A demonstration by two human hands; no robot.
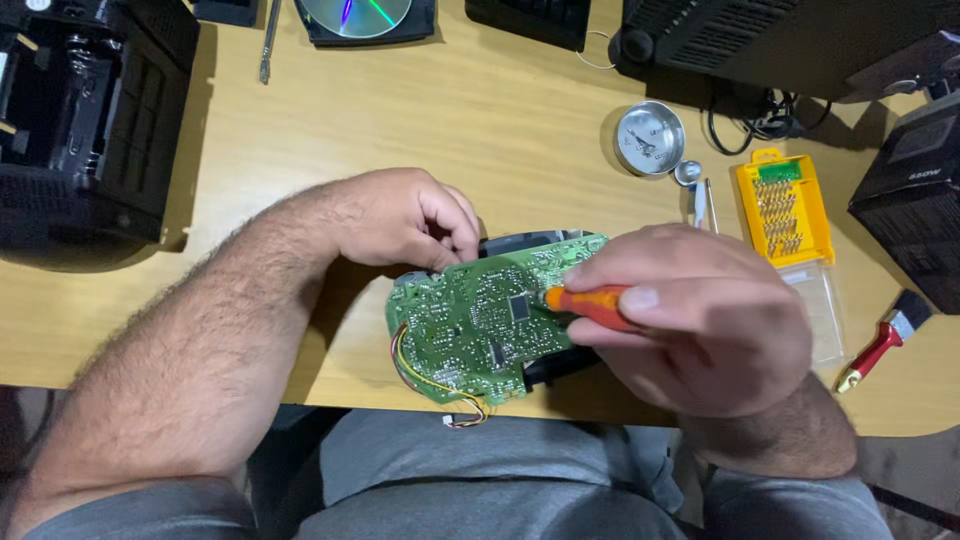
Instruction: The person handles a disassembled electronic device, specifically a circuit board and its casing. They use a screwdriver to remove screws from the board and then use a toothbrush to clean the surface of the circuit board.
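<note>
The circuit board [490, 320] lies on the counter [480, 140] at its near edge, right in front of me, on top of a plastic housing [530, 242]. My left hand [405, 218] rests at the board's far left corner; my right hand [700, 320] is over its right side, with a screwdriver [590, 303] on the board. Behind and right sits a round gauge [649, 138], further right a bit case [785, 205], then a brush [885, 340]. A disc [357, 14] lies at the far edge, a boxy device [85, 120] far left.

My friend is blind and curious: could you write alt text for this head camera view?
A person's right hand holds an orange-handled screwdriver to a green circuit board, which the left hand steadies at the edge of a wooden table. A yellow bit set, round gauge, small red-handled brush and black device housings lie around.
</note>
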